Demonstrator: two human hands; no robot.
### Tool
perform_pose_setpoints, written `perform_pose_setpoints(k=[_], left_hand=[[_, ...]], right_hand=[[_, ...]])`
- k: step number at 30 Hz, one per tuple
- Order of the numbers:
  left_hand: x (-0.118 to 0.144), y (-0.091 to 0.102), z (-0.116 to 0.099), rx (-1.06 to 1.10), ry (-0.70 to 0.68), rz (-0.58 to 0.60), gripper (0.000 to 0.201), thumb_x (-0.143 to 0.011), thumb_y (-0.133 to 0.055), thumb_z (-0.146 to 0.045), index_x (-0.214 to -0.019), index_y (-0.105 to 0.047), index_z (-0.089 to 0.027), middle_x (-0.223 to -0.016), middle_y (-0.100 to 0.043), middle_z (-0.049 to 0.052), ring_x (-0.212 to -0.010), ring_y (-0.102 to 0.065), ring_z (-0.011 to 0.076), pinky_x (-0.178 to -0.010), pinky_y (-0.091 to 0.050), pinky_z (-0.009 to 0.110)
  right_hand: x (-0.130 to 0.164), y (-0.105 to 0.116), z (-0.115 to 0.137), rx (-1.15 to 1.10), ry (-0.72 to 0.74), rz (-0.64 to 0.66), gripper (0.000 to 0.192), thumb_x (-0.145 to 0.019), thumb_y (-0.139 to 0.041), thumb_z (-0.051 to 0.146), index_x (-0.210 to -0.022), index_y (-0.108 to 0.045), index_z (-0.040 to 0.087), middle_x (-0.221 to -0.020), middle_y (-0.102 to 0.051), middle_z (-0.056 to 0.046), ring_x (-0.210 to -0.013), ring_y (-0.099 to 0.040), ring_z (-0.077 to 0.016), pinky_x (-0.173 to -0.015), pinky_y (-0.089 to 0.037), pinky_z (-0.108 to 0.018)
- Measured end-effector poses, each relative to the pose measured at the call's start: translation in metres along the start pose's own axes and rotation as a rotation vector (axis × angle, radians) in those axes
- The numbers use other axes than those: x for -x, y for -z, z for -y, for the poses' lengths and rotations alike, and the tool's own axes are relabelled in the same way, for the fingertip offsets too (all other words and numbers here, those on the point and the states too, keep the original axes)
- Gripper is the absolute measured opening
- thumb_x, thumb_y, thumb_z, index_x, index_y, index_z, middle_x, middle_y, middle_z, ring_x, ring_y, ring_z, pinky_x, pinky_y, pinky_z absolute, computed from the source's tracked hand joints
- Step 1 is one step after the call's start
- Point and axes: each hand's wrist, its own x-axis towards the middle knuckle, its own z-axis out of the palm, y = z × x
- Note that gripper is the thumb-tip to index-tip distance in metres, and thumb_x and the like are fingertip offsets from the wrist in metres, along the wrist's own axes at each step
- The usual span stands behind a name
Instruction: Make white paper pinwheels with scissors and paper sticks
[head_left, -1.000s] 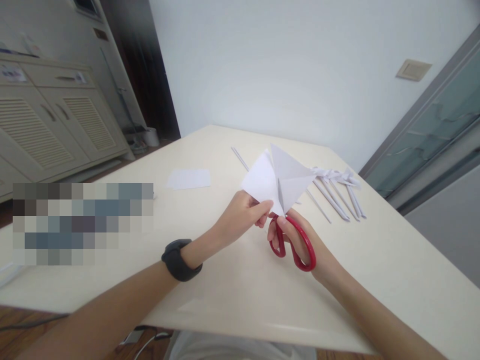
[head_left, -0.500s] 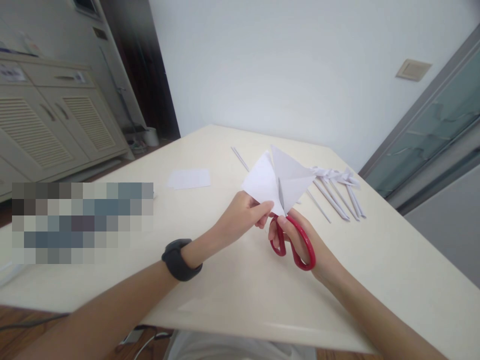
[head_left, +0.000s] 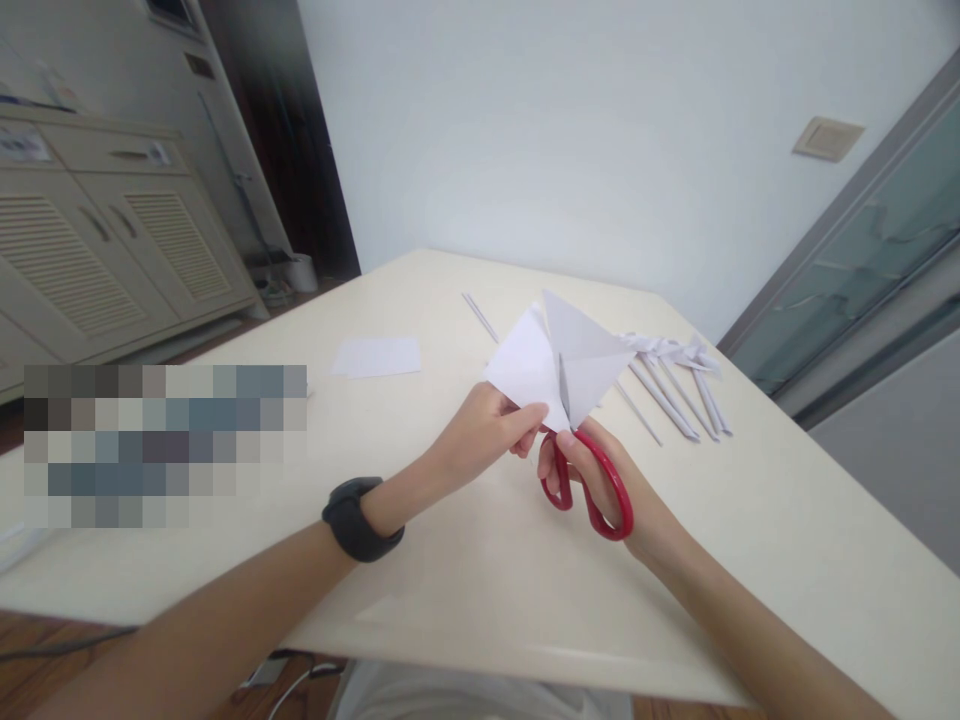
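Between thumb and fingers, my left hand pinches the lower left edge of a white sheet of paper. My right hand has its fingers through the handles of red-handled scissors. The blades lie in a cut that splits the sheet into a left part and a right part, with the right part standing up at an angle. Part of the blades is hidden by the paper. Both hands are held above the table, close to each other.
On the cream table, paper slips lie left of centre. Several rolled paper sticks and folded white paper pieces lie at the right. Thin sticks rest behind the sheet. A wall stands behind the table.
The right part of the paper has shifted very slightly to the right. Both hands and the scissors stay almost in the same place.
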Motion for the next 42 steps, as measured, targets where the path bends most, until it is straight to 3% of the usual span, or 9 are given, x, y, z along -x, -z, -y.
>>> perform_pose_setpoints(k=[28, 35, 42], left_hand=[[0.0011, 0.0009, 0.0029, -0.038, -0.010, 0.056, 0.024, -0.078, -0.044, -0.020, -0.055, -0.050, -0.016, -0.050, -0.051, -0.002, -0.051, -0.049, 0.0101, -0.054, -0.040, 0.022], [0.0023, 0.0013, 0.0027, -0.057, -0.004, 0.042, 0.025, -0.078, -0.044, -0.021, -0.054, -0.048, -0.016, -0.050, -0.049, -0.002, -0.051, -0.048, 0.0097, -0.054, -0.039, 0.022], [0.0015, -0.0003, 0.0028, -0.033, 0.000, 0.068, 0.021, -0.077, -0.044, -0.020, -0.057, -0.050, -0.015, -0.051, -0.051, -0.001, -0.052, -0.049, 0.0104, -0.053, -0.040, 0.022]], right_hand=[[0.0003, -0.0002, -0.0006, -0.002, -0.024, -0.033, 0.022, -0.091, -0.045, 0.040, -0.090, -0.052, 0.019, -0.079, -0.058, -0.001, -0.055, -0.049, -0.0095, -0.052, -0.041, -0.026], [0.0020, 0.0014, -0.0007, 0.020, -0.036, -0.025, 0.022, -0.091, -0.046, 0.040, -0.086, -0.052, 0.019, -0.066, -0.054, 0.002, -0.051, -0.048, -0.0094, -0.049, -0.039, -0.025], [0.0007, -0.0009, 0.0007, -0.008, -0.010, -0.039, 0.024, -0.091, -0.045, 0.042, -0.088, -0.053, 0.019, -0.076, -0.058, -0.001, -0.054, -0.049, -0.0098, -0.051, -0.040, -0.026]])
